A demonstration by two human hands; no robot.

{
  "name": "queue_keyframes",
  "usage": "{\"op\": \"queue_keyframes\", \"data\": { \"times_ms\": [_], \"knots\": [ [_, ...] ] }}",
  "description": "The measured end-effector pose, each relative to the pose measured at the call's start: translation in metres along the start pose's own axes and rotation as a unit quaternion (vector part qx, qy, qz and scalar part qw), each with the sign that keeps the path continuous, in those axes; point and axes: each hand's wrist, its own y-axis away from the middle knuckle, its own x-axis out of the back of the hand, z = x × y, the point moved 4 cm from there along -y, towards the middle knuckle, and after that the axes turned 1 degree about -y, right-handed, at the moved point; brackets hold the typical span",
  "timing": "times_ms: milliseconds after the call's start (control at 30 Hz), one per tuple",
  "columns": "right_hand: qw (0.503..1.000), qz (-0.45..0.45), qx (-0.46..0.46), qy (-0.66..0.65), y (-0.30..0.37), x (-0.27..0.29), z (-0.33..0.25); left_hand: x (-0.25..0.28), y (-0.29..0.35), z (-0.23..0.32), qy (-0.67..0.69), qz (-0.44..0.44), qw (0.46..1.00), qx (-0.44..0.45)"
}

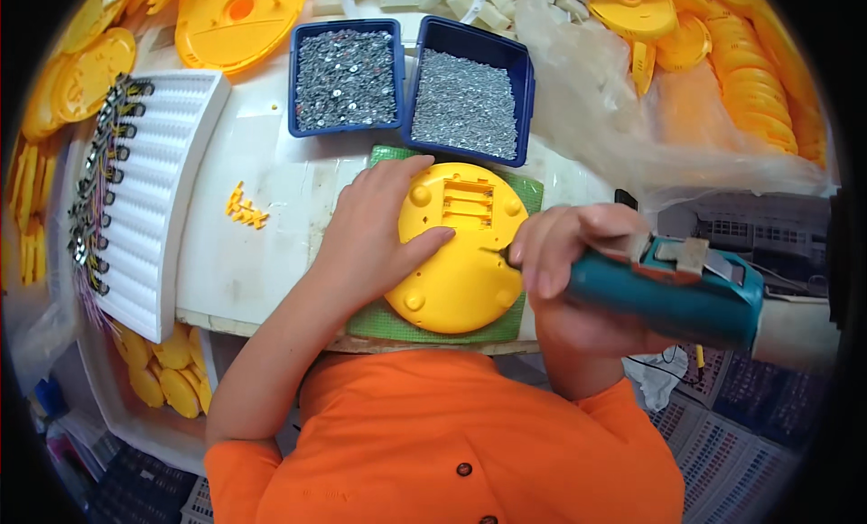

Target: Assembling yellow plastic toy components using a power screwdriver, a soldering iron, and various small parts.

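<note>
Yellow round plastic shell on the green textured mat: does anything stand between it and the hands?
Nothing visible blocks the left hand, which rests on the yellow round plastic shell. Between the shell and the right hand, only the thin dark tip of the held teal cylindrical power driver shows.

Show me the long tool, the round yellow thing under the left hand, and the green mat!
Long tool (666,298), head view: side of its body.
Round yellow thing (462,273), head view: its middle.
Green mat (374,324), head view: its lower left part.
</note>
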Motion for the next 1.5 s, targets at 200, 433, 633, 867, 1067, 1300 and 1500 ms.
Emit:
{"op": "queue_keyframes", "data": {
  "times_ms": [200,433,633,867,1067,1300,1500],
  "knots": [
    [0.984,-0.017,-0.135,-0.118,0.002,-0.043,0.025,-0.001,0.001,-0.005,0.021,0.023,0.999,-0.009],
    [0.986,-0.062,-0.15,0.035,0.012,-0.05,0.046,-0.005,0.004,-0.009,0.022,0.036,0.999,-0.009],
    [0.989,-0.061,-0.128,0.051,0.02,-0.05,0.048,-0.006,0.003,-0.009,0.034,0.01,0.999,0.002],
    [0.996,-0.067,-0.038,-0.037,-0.022,-0.042,0.018,0.012,0.033,-0.005,0.029,0.093,0.995,0.032],
    [0.996,-0.05,-0.053,-0.046,-0.048,-0.048,0.047,-0.002,0.053,-0.013,0.081,0.139,0.982,0.097],
    [0.988,-0.102,-0.105,-0.053,-0.048,-0.051,0.077,0.001,0.051,-0.012,0.069,0.19,0.978,0.053],
    [0.983,-0.103,-0.136,-0.064,-0.045,-0.047,0.08,0.002,0.049,-0.012,0.069,0.177,0.981,0.048]
  ]
}}
